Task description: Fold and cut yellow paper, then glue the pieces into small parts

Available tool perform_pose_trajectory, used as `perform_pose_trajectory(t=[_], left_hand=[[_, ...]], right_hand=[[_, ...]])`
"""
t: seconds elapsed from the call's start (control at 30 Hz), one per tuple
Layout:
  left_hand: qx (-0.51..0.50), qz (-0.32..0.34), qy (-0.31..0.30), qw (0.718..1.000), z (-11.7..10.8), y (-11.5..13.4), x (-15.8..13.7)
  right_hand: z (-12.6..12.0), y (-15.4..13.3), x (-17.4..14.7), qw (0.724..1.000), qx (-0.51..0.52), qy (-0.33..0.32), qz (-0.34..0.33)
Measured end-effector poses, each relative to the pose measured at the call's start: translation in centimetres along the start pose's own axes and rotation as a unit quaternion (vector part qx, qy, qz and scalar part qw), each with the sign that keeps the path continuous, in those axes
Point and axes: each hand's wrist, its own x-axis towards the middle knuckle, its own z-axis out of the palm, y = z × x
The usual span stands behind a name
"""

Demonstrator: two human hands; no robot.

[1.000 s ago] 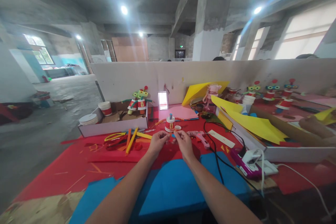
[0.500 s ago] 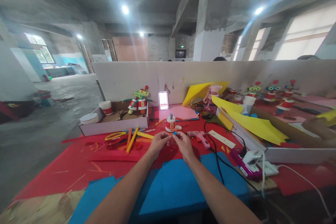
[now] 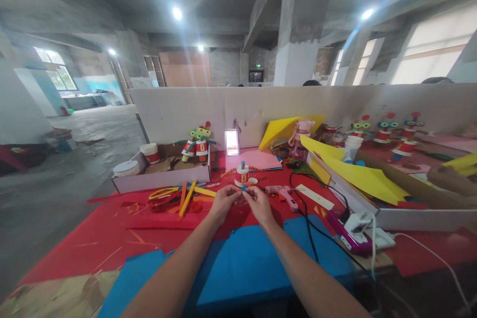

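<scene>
Between the fingertips of both hands is a small blue piece (image 3: 244,189), apparently paper, mostly covered by the fingers. My left hand (image 3: 224,201) pinches it from the left, and my right hand (image 3: 260,202) from the right. Just beyond them stands a white paper-cup figure (image 3: 242,175) with a red band, coiled paper arms and a blue coil on top. A small white paper cup (image 3: 253,182) with an orange inside sits at its right. A pink glue gun (image 3: 283,196) lies right of my right hand.
Scissors (image 3: 164,198) and orange and yellow strips (image 3: 188,198) lie on the left. A white box (image 3: 167,178) holds finished figures (image 3: 201,144). On the right are a black cable (image 3: 311,231), a purple power strip (image 3: 350,236) and a box with yellow sheets (image 3: 357,174).
The blue piece has shifted slightly left between the fingertips, and the orange bit beside it no longer shows. My right fingers have moved a little closer to the left ones.
</scene>
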Motion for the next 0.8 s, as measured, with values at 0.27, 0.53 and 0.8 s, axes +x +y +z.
perform_pose_trajectory(t=[0.27, 0.53, 0.8], left_hand=[[0.013, 0.006, 0.002, 1.000, -0.21, -0.21, 0.15], [0.021, -0.002, -0.017, 1.000, -0.05, -0.32, 0.14], [0.040, 0.008, 0.007, 0.999, 0.16, 0.17, 0.00]], right_hand=[[-0.07, -0.17, -0.09, 1.000, 0.012, -0.004, 0.023], [-0.07, 0.49, -0.05, 0.999, -0.040, 0.020, -0.001], [0.04, 0.62, -0.03, 1.000, -0.022, 0.003, 0.017]])
